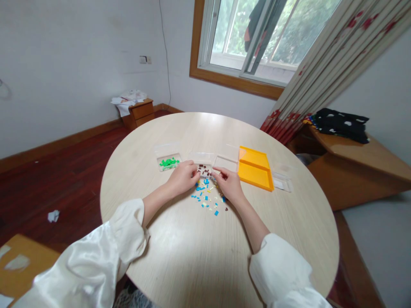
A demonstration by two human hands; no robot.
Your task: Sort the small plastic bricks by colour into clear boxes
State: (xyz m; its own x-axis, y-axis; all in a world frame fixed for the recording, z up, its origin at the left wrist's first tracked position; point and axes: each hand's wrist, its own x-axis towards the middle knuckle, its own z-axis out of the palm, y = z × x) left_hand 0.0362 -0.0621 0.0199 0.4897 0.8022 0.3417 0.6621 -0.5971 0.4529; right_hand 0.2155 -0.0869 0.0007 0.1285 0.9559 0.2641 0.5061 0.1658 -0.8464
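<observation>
nearest, on the pale worktop (199, 252) in the lower centre of the frame, a small blue block (216, 213) lies in front of scattered blue, cream and yellow pieces (206, 198); a stray brown piece (226, 209) sits to the right of them. beyond, mid-frame, the left hand (184, 177) is curled, thumb and fingers close together, and the right hand (230, 186) has its fingers half bent inward; whether either holds a piece, i cannot tell. between their fingertips is a transparent box (205, 164) with brown pieces (201, 166) in it. a finger catching its thin rim could tip or slide it, and the blue pieces crowding its near edge could get mixed in with the brown. its long axis seems to run left to right across the frame, ends partly hidden by fingers, the open lid (201, 157) toward the top. farther out, green pieces (169, 162) lie left of centre and an opened yellow case (255, 176) right of centre.
</observation>
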